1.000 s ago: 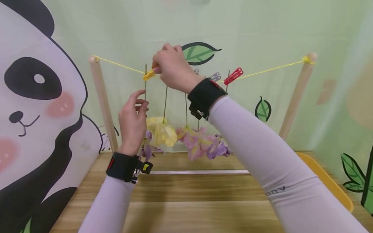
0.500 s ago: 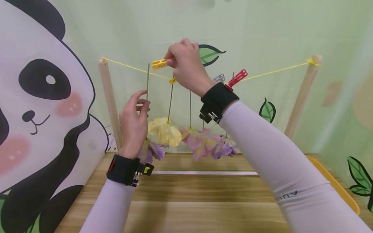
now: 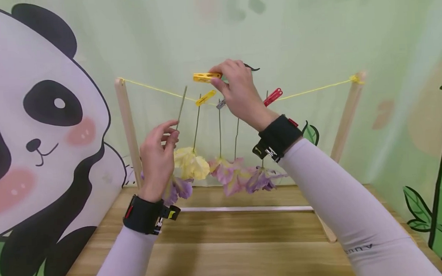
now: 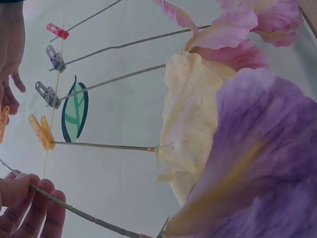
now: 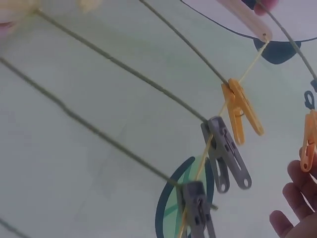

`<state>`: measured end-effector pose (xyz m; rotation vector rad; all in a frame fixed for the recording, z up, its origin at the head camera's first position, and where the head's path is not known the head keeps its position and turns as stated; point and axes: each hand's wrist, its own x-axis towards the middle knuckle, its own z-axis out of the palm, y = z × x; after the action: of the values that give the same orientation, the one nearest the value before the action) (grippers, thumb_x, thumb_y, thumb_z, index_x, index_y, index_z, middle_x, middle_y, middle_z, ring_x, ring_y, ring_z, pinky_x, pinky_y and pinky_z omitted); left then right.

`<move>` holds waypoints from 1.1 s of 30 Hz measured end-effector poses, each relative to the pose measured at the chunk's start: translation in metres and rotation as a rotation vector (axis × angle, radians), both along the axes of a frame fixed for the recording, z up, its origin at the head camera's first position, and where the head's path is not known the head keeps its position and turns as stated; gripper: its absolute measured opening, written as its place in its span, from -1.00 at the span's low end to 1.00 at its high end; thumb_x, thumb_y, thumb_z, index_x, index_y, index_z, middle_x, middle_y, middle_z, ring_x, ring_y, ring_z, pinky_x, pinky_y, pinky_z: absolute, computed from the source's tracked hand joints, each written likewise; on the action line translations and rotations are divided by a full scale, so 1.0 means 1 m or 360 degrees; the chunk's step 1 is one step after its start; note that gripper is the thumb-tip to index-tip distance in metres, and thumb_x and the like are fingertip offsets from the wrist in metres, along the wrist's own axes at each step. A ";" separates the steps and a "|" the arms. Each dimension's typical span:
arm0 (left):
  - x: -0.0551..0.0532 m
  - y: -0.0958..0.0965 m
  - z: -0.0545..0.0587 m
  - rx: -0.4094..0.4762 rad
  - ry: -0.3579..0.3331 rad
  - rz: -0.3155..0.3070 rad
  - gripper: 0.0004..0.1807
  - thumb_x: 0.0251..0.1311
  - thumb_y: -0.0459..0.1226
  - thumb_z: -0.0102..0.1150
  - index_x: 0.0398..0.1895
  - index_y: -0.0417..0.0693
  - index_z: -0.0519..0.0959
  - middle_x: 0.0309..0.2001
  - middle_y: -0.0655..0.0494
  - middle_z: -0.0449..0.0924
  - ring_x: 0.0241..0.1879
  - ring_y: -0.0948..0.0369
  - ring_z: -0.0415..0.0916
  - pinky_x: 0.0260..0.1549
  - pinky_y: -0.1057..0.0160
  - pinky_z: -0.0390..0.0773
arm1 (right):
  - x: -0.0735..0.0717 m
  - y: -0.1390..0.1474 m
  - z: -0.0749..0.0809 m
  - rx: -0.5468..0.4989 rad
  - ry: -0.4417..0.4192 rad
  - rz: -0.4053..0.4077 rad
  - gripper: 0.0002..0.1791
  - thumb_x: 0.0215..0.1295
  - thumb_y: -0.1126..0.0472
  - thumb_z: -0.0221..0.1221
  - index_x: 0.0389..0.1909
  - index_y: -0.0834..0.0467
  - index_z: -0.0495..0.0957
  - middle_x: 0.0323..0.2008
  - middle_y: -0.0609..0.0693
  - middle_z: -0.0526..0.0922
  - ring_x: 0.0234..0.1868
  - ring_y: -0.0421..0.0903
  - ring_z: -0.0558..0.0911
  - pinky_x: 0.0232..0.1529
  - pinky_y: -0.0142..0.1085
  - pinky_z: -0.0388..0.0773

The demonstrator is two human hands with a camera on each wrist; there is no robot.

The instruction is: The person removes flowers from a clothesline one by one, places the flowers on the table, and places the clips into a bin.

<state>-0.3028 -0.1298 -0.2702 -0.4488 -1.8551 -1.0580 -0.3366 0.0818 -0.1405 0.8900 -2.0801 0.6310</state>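
Observation:
My left hand [image 3: 157,156] pinches the thin green stem [image 3: 181,109] of an artificial purple flower [image 4: 267,148], which hangs head down below the fingers. The stem's top leans right, close to the yellow string [image 3: 157,90]. Above the string, my right hand [image 3: 241,92] holds a yellow clothespin [image 3: 203,77] by its handle end, its nose toward the left. Just below it, another yellow clothespin [image 3: 206,98] clips the stem of a yellow flower [image 3: 192,163] to the string. Grey clothespins [image 5: 225,151] and a red clothespin [image 3: 273,96] hold further stems.
Wooden posts [image 3: 127,125] at left and right carry the string. Pink flowers [image 3: 229,176] and a second purple flower [image 3: 264,180] hang along it. A white rod [image 3: 245,209] runs low between the posts above the wooden table [image 3: 240,259]. A panda-printed backdrop [image 3: 294,34] stands behind.
The yellow clothespin in my right hand has come away from the string and the stem, moving right. The stem in my left hand has tipped from upright toward the right.

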 end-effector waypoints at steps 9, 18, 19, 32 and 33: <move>0.012 0.007 -0.008 -0.0061 0.0060 -0.0017 -0.73 0.30 -0.32 0.13 0.05 -0.03 0.60 -0.25 -0.03 0.63 -0.31 0.12 0.60 -0.39 0.09 0.62 | 0.016 0.041 -0.022 -0.0191 0.0087 0.0059 -0.64 0.25 0.16 0.25 0.02 0.22 0.54 -0.14 0.09 0.48 -0.02 0.02 0.32 0.02 -0.12 0.26; 0.017 0.021 -0.027 -0.0236 0.0116 -0.0033 -0.72 0.30 -0.33 0.13 0.05 -0.01 0.60 -0.28 0.01 0.62 -0.31 0.14 0.54 -0.35 0.12 0.62 | 0.045 0.098 -0.051 -0.0423 0.0102 0.0003 -0.64 0.23 0.31 0.25 0.05 0.28 0.54 -0.10 0.21 0.50 0.01 0.10 0.34 -0.02 -0.02 0.24; 0.017 0.022 -0.029 -0.0249 0.0115 -0.0027 -0.72 0.30 -0.32 0.13 0.05 0.00 0.60 -0.29 0.03 0.61 -0.33 0.16 0.54 -0.36 0.13 0.61 | 0.048 0.104 -0.054 -0.0436 0.0107 -0.0017 -0.64 0.24 0.31 0.25 0.06 0.27 0.54 -0.09 0.20 0.50 0.02 0.09 0.34 0.00 0.00 0.23; 0.029 0.030 -0.057 -0.0456 0.0062 -0.0083 -0.73 0.33 -0.31 0.10 0.05 0.09 0.60 -0.26 0.14 0.60 -0.49 0.30 0.37 -0.61 0.29 0.39 | 0.078 0.179 -0.110 -0.0721 0.0168 -0.0306 -0.63 0.25 0.43 0.21 0.09 0.27 0.54 -0.10 0.25 0.48 0.02 -0.03 0.28 -0.02 -0.12 0.09; 0.030 0.031 -0.059 -0.0466 0.0055 -0.0093 -0.72 0.33 -0.31 0.11 0.06 0.10 0.60 -0.26 0.15 0.59 -0.49 0.31 0.36 -0.61 0.29 0.38 | 0.080 0.183 -0.114 -0.0738 0.0170 -0.0322 -0.64 0.26 0.42 0.20 0.09 0.28 0.53 -0.10 0.24 0.47 0.03 -0.04 0.28 -0.01 -0.13 0.09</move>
<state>-0.2725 -0.0988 -0.3290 -0.6914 -1.9838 -0.8124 -0.2569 0.2649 -0.2545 0.4330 -1.7911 0.8858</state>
